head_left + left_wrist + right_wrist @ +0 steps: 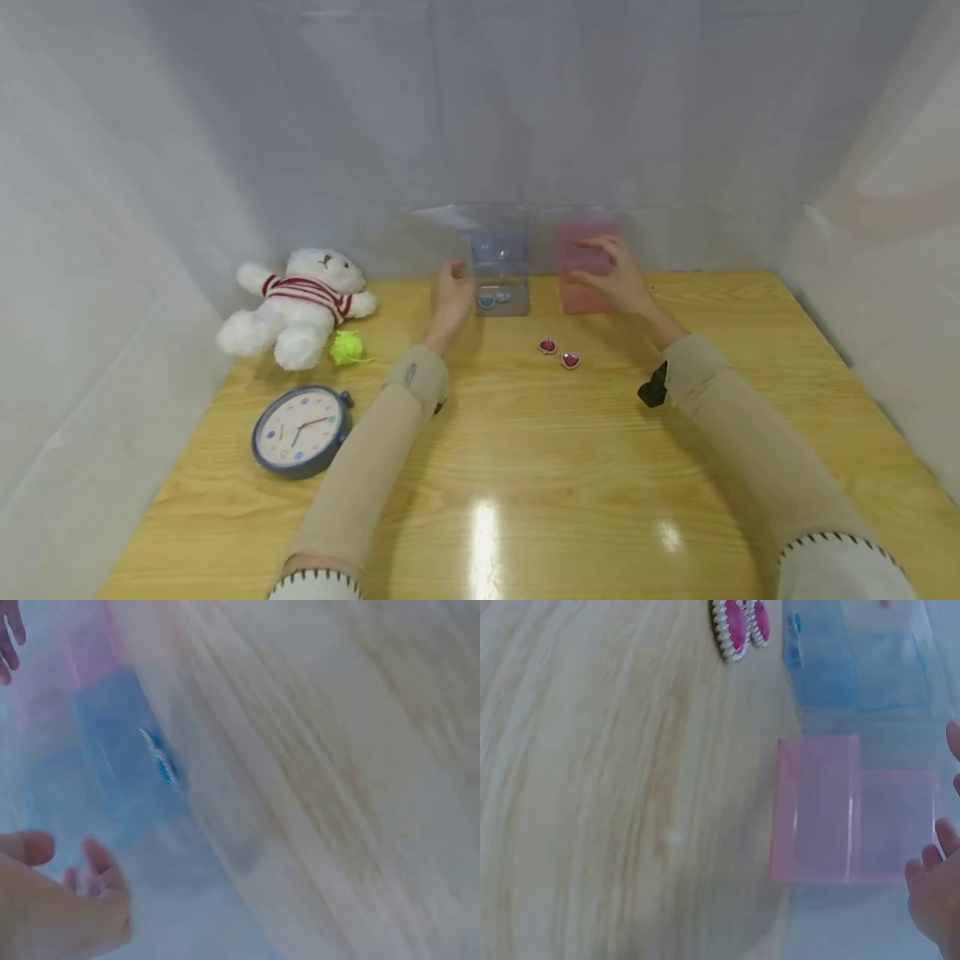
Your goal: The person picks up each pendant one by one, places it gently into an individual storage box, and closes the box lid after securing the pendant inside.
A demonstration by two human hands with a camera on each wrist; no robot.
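My left hand (452, 298) hovers at the left side of a clear blue plastic box (501, 258), fingers loosely bent around nothing. Inside the box's low front part lie blue gem ornaments (487, 302) with silvery rims. To the right stands a clear pink plastic box (581, 298), its tall back panel raised. My right hand (624, 283) is at that box's right side with thumb and fingers spread apart; in the right wrist view its fingertips (913, 870) are right at the back edge. Two pink gem ornaments (547, 345) with beaded silvery rims lie in front of the boxes.
At the left lies a white teddy bear (292, 308) in a striped sweater, with a neon yellow yarn ball (347, 347) beside it. A round blue clock (300, 429) rests near my left forearm. A pale curtain (480, 108) hangs directly behind the boxes.
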